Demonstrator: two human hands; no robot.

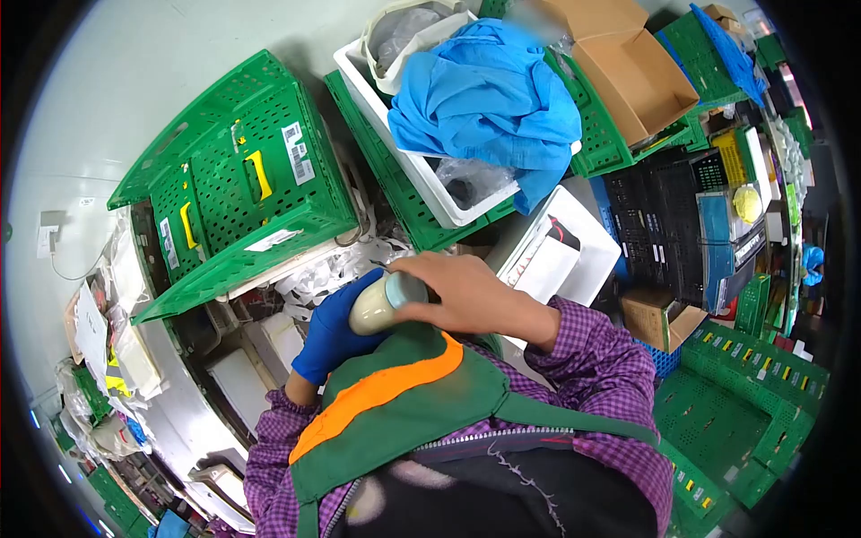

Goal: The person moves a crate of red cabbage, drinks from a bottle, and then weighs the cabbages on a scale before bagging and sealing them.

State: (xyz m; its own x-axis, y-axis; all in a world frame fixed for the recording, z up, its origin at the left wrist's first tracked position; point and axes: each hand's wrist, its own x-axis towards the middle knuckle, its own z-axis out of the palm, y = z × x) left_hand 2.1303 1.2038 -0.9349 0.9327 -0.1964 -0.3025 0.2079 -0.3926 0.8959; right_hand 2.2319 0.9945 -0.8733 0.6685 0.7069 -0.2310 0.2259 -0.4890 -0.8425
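Note:
My left hand (330,330), in a blue glove, is wrapped around a jar (368,312) with pale, cream-coloured contents. The jar is tilted in front of my chest, its light blue lid (400,290) turned toward the right. My bare right hand (475,294) grips that lid, with the thumb along the near side and the fingers over the far side. Just below the jar is my green apron (404,403) with an orange band. Behind the hands lies a heap of shredded whitish strips (314,282).
A green perforated crate (242,179) with yellow handles stands tilted at upper left. Beyond my hands, blue cloth (489,85) fills a white bin (457,213). An open cardboard box (628,76) sits behind on the right. Further right are black crates (650,224) and green crates (717,403).

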